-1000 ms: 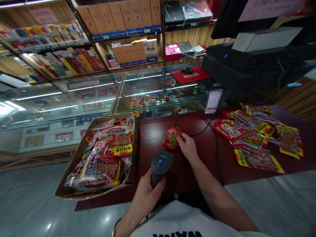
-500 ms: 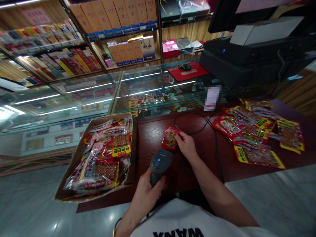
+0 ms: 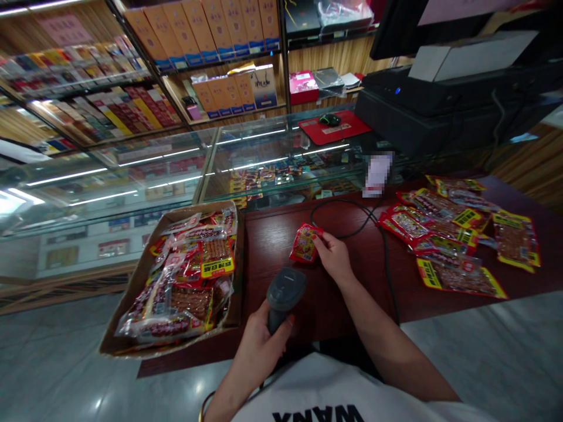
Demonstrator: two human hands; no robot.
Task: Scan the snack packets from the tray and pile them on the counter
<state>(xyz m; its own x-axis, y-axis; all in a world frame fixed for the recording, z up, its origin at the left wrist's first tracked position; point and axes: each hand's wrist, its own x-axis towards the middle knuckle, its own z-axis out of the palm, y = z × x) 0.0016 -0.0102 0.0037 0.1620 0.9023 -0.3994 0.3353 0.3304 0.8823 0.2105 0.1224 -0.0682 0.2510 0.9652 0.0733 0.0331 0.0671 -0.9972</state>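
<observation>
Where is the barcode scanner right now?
In the head view, the barcode scanner is in the left hand, low near the middle, between the snack-filled cardboard box and the right hand.

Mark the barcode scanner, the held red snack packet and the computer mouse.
Barcode scanner [image 3: 287, 287], head view: upper housing.
Held red snack packet [image 3: 303, 244], head view: printed face.
Computer mouse [image 3: 329, 119], head view: top shell.

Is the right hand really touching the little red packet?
Touching. The head view shows the right hand pinching the red packet at its right edge.
</observation>
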